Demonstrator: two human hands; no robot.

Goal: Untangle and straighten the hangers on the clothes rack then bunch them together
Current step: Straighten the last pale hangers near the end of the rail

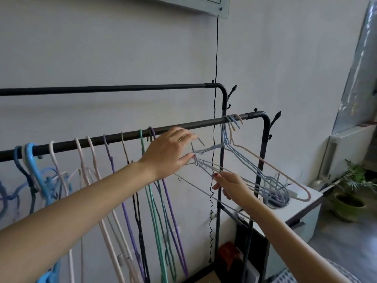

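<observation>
A black clothes rack has a front rail (204, 124) and a higher back rail (102, 90). Several hangers hang spread along the front rail: blue ones (30, 158) at the left, pink ones (89, 152), purple (108, 154) and green (141, 144). A bunch of grey-blue and pink hangers (263, 176) hooks near the rail's right end and swings out to the right. One grey-blue wire hanger (206, 149) is off the rail, tilted between my hands. My left hand (169, 150) reaches with straight fingers, thumb touching its neck. My right hand (230, 185) pinches its lower wires.
A black cord (215, 78) hangs down the wall behind the rack. A white cabinet (306, 209) stands at the right under the swung-out hangers. A potted plant (348, 203) and a radiator (346, 144) are further right. Boxes sit on the rack's base (228, 254).
</observation>
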